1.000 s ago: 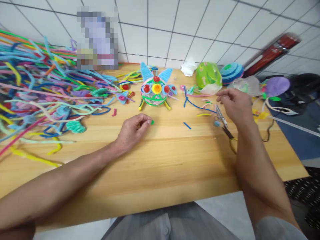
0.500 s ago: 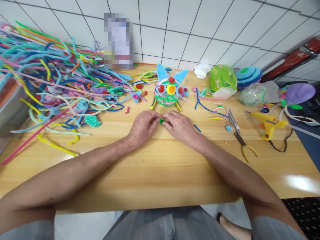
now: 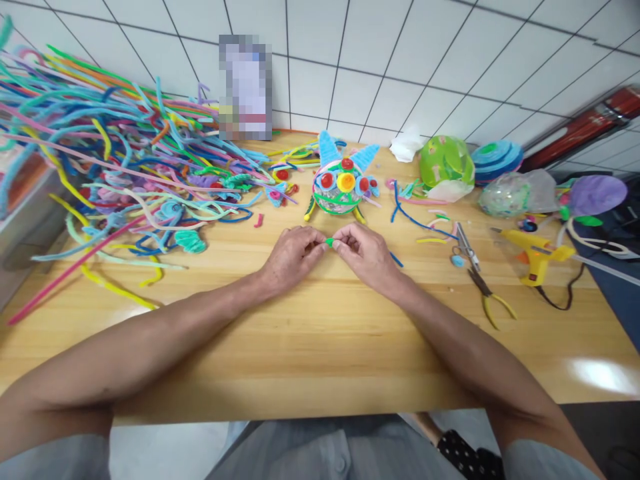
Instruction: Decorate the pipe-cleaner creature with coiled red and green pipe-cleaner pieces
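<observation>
Between my two hands is a small green piece of pipe cleaner (image 3: 329,243), pinched at the fingertips. My left hand (image 3: 295,259) grips it from the left with thumb and forefinger, and my right hand (image 3: 364,257) from the right. The fingers cover most of the piece. Just beyond the hands stands a figure with a round body (image 3: 340,190), pale blue pointed ears, red and yellow discs on its front, and green and yellow legs. A short blue pipe cleaner piece (image 3: 397,259) lies beside my right hand.
A large heap of coloured pipe cleaners (image 3: 130,153) fills the left of the wooden table (image 3: 280,353). On the right lie pliers (image 3: 485,293), a utility knife (image 3: 467,245) and a yellow glue gun (image 3: 535,252). Green (image 3: 447,163) and clear (image 3: 507,190) round pieces stand behind.
Both hands stay close together on the green piece, the fingers slightly shifted so it lies more level between them. The whole view has shifted a little. A person's foot below the table has moved.
</observation>
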`<act>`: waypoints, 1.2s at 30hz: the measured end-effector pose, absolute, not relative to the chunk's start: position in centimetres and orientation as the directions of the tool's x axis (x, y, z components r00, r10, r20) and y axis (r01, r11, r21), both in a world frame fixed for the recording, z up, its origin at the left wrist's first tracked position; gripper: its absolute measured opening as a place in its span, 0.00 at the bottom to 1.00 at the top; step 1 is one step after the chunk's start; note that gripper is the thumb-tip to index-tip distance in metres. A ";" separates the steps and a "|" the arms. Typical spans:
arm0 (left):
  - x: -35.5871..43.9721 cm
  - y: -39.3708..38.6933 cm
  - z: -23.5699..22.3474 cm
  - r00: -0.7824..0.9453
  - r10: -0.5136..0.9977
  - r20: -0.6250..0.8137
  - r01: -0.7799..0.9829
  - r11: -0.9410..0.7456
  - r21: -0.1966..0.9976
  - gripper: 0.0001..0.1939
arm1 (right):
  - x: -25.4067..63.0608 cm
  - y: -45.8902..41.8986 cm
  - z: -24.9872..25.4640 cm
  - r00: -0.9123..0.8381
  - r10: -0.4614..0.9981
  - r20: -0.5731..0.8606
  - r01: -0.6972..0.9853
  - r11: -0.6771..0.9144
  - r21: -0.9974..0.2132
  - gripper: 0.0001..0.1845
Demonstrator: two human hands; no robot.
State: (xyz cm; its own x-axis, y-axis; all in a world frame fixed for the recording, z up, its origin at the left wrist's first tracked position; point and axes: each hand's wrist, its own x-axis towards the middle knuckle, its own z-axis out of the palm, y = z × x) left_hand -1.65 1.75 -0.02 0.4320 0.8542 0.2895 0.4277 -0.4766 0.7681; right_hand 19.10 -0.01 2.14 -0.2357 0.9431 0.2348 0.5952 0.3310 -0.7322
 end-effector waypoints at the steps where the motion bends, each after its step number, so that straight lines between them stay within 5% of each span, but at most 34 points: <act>1: -1.7 1.8 0.1 0.430 0.854 0.292 0.395 -0.469 0.790 0.08 | 19.1 -0.1 2.2 -0.230 0.946 0.228 0.570 0.321 -0.757 0.02; 18: -1.6 1.4 1.2 0.394 0.907 0.148 0.180 -0.235 0.955 0.14 | 19.1 -0.3 2.4 -0.175 0.972 0.157 0.408 0.216 -0.887 0.09; 27: -1.5 1.5 0.9 0.368 0.920 0.137 0.138 -0.200 0.970 0.15 | 24.6 -1.8 6.6 -0.057 0.990 0.127 0.639 0.134 -0.758 0.21; 31: -1.6 1.5 0.7 0.359 0.922 0.148 0.143 -0.211 0.967 0.16 | 30.2 -5.2 7.0 0.104 0.991 0.083 0.671 -0.009 -0.741 0.23; 36: -1.8 1.5 0.7 0.354 0.929 0.111 0.212 -0.196 0.958 0.17 | 38.6 -9.5 6.4 0.545 0.822 0.167 0.719 -0.355 -0.597 0.26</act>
State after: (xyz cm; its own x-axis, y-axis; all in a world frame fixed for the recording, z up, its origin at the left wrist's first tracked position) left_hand -1.78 1.48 0.70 0.3538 0.9287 0.1115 0.2118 -0.1956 0.9575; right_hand 38.64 -9.46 6.36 0.5448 0.8218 0.1671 0.7190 -0.3551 -0.5974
